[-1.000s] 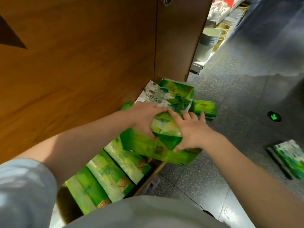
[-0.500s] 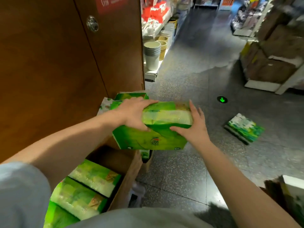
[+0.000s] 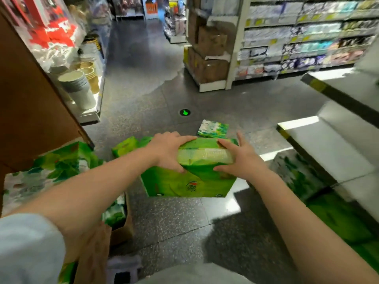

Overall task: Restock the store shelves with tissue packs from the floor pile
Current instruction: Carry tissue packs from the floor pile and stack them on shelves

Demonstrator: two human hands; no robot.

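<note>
Both hands are carrying one green tissue pack (image 3: 189, 177) clear of the floor, in mid-air at the middle of the view: the left hand (image 3: 171, 152) is gripping its left end with fingers curled over the top, and the right hand (image 3: 239, 160) is clasping the right end. A second ago this pack was being lifted off the pile (image 3: 55, 173) by the wooden cabinet (image 3: 30, 99) at the near left; now it is swinging rightward toward the grey shelves (image 3: 328, 144) on the right. Judging by that, pick-up is done and placement is coming. One stray pack (image 3: 213, 129) is lying on the floor (image 3: 174, 218) just beyond.
</note>
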